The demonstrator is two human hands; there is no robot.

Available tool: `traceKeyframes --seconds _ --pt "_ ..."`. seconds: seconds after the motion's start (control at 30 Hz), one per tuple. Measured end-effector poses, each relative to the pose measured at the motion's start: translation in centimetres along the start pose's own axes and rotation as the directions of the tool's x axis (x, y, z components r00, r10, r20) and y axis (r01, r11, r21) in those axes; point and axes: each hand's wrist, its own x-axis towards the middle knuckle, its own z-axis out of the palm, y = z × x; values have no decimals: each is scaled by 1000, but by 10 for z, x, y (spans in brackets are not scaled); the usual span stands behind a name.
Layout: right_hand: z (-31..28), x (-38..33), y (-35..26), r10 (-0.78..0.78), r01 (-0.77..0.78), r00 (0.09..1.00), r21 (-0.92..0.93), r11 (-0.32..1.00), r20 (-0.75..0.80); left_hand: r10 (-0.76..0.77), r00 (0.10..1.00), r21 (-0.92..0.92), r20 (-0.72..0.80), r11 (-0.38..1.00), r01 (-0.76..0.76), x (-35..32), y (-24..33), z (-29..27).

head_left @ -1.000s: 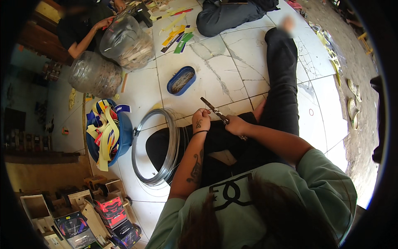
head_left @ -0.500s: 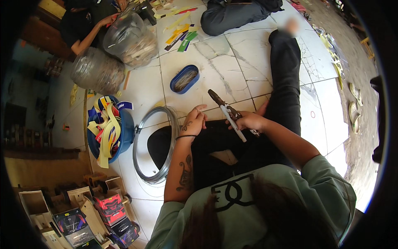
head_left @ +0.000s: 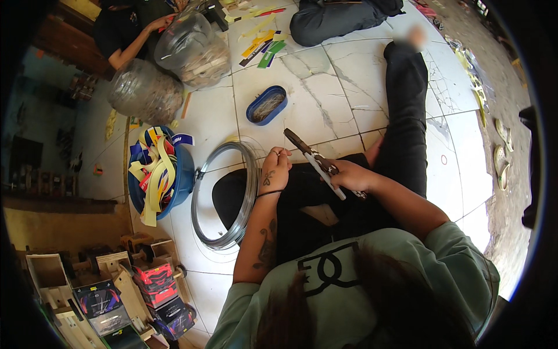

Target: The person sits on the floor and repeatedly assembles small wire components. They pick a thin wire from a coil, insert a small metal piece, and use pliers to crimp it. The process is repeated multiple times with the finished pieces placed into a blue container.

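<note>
My left hand (head_left: pixel 275 167) is closed, its fingertips pinched together; whatever lies in them is too fine to make out. To its right, my right hand (head_left: pixel 347 175) grips a dark, worn pliers-like tool (head_left: pixel 297 141), its long end angled up and left past the left fingertips. A slim white rod (head_left: pixel 326 179) runs alongside the tool in the same grip. Beside my left forearm, a coil of silver wire (head_left: pixel 225 239) leans near my black-trousered leg. Beyond both hands, a blue oval tub (head_left: pixel 263 121) holds thin wire pieces (head_left: pixel 271 104).
At left stands a blue bucket (head_left: pixel 185 174) stuffed with coloured strips. Further back are large clear plastic containers (head_left: pixel 145 96), a co-worker's arm (head_left: pixel 136 45) and loose strips (head_left: pixel 272 52) on white tiles. Wooden pieces and boxes (head_left: pixel 157 285) fill the lower left.
My left fingers have drawn closer together. The pliers-like tool's far end has come left, nearer to them. The surroundings have shifted slightly right in the view.
</note>
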Motion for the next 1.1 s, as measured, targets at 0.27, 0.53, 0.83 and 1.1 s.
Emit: traceKeyframes --seconds 0.27,0.53,0.83,1.1 --pt "8 13 2 -101 95 990 -63 993 -94 70 997 74 -45 995 -66 8 -10 5" --pt "24 30 20 60 -76 982 -87 993 -177 81 992 179 -96 982 -63 13 -17 12" --pt "42 36 32 28 -137 924 -263 955 -381 -32 991 236 -131 970 62 21 -33 24" --pt "40 36 34 52 -149 914 -214 965 -402 60 990 265 -128 964 -24 25 -42 26"
